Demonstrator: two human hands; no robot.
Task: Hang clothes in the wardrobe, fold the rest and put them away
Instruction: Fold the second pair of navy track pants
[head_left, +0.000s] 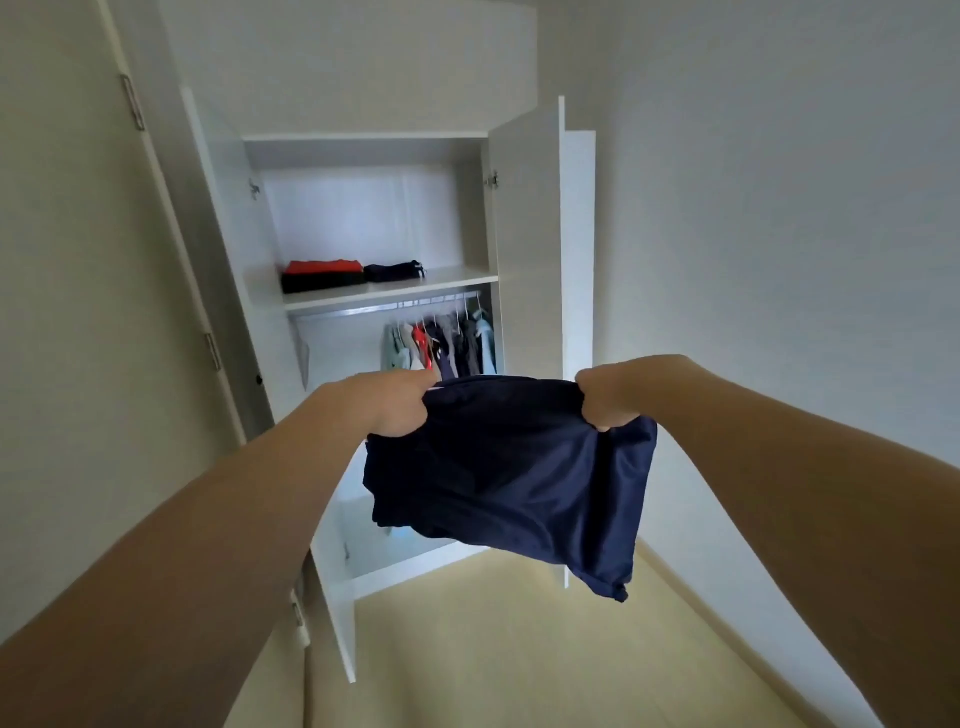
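Shirts (441, 343) hung, folded stacks (324, 275) shelved; navy garment (509, 467) gripped by left hand (392, 402) and right hand (610, 397), not yet stowed.

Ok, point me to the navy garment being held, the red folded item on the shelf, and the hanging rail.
navy garment (509, 467): head view, middle of the hanging cloth.
red folded item (323, 266): head view, its top face.
hanging rail (363, 309): head view, bare stretch left of the hangers.
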